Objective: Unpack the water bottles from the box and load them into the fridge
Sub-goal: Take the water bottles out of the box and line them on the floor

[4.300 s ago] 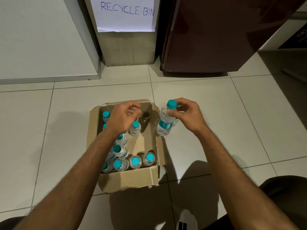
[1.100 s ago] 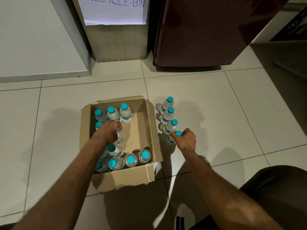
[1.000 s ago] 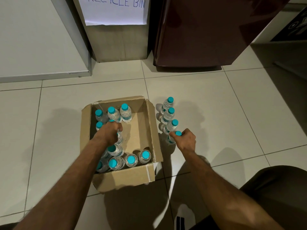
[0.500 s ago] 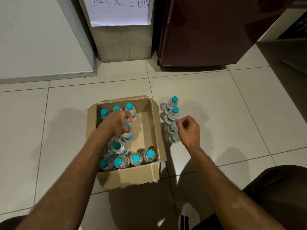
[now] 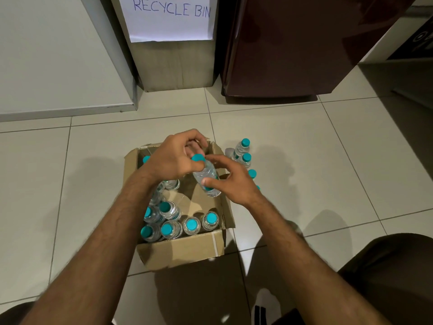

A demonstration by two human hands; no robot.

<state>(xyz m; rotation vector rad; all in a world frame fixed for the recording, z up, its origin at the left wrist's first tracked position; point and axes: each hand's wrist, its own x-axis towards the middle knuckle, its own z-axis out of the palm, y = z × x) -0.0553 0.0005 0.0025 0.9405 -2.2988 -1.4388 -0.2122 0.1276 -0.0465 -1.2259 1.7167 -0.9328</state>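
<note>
An open cardboard box [image 5: 182, 252] sits on the tiled floor with several clear water bottles with teal caps [image 5: 191, 225] standing inside. My left hand [image 5: 171, 158] holds one water bottle [image 5: 207, 173] by its cap and neck, tilted above the box's right side. My right hand [image 5: 232, 181] wraps the same bottle's body, thumb on its label. Right of the box stands a short row of bottles [image 5: 244, 144] on the floor, partly hidden behind my right hand. The dark red fridge [image 5: 293, 43] stands shut at the back right.
A cardboard bin with a paper sign reading RECYCLE BIN [image 5: 175, 64] stands left of the fridge. A pale wall panel [image 5: 58, 55] runs at the back left. My knee [image 5: 386, 277] and shoe [image 5: 264, 308] are at the lower right.
My left hand lifted a bottle out of the box toward the right. My right hand left the row on the floor and came over to take that bottle.
</note>
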